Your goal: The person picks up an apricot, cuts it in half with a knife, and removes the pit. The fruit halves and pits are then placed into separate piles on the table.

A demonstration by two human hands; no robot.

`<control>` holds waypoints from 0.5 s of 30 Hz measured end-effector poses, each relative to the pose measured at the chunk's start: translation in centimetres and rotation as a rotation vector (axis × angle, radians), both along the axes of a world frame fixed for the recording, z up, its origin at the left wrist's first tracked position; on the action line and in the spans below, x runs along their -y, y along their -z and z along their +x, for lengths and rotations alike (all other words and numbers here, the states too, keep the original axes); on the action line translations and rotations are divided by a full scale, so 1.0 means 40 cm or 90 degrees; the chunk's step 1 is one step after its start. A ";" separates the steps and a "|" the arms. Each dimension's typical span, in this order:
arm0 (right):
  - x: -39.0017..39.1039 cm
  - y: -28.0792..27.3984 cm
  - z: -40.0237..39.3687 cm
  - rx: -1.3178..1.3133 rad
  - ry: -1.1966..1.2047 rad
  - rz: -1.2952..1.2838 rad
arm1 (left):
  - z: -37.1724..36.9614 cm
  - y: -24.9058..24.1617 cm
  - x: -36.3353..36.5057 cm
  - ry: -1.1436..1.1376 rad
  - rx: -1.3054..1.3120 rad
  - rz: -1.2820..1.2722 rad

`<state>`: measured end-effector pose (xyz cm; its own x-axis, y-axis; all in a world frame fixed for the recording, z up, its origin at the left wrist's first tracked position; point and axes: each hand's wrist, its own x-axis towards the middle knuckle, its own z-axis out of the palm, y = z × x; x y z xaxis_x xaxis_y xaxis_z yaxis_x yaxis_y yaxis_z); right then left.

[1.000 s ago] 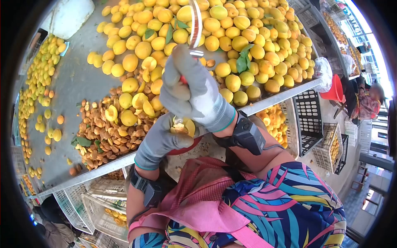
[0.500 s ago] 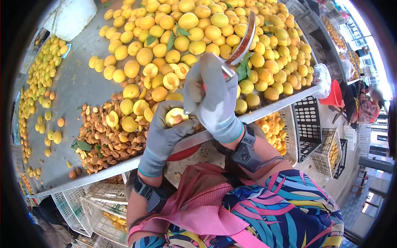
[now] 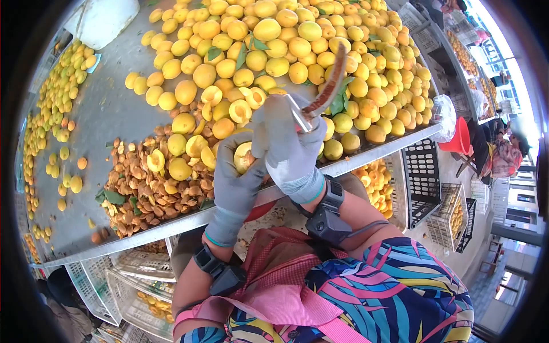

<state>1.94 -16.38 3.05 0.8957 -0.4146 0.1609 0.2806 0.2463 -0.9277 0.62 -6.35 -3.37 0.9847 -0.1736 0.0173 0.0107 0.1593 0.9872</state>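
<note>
My left hand [image 3: 235, 182], in a grey glove, is closed around a cut apricot [image 3: 243, 159] with its yellow flesh and brown pit showing. My right hand [image 3: 290, 140], gloved too, grips a knife with a curved, stained blade [image 3: 330, 86] that points up and away from the fruit. The right fingers are right against the apricot; whether they touch the pit is hidden. Close by lie apricot halves [image 3: 240, 111] and a heap of brown pits [image 3: 151, 197]. Whole apricots [image 3: 274, 46] are piled beyond both hands.
The metal table's raised edge [image 3: 143, 237] runs below my wrists. Under it stand white crates [image 3: 137, 297] and a crate of apricot halves [image 3: 374, 186]. A black crate [image 3: 422, 171] and red bucket [image 3: 457, 137] are at right. More fruit [image 3: 43, 126] lies far left.
My right hand has come down and left, closer against the apricot, and the knife blade has lowered with it. My left hand has shifted slightly right, still holding the fruit.
</note>
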 end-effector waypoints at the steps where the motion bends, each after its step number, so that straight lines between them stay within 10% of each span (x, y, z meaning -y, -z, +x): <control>1: -0.001 0.007 0.003 0.000 -0.001 -0.001 | -0.001 -0.002 0.000 -0.001 0.000 -0.001; 8: -0.019 0.000 0.019 0.118 -0.029 -0.241 | -0.007 0.018 -0.013 -0.009 0.038 0.076; 15: 0.015 0.012 0.048 0.006 -0.030 0.150 | 0.001 -0.010 -0.013 0.083 -0.116 -0.166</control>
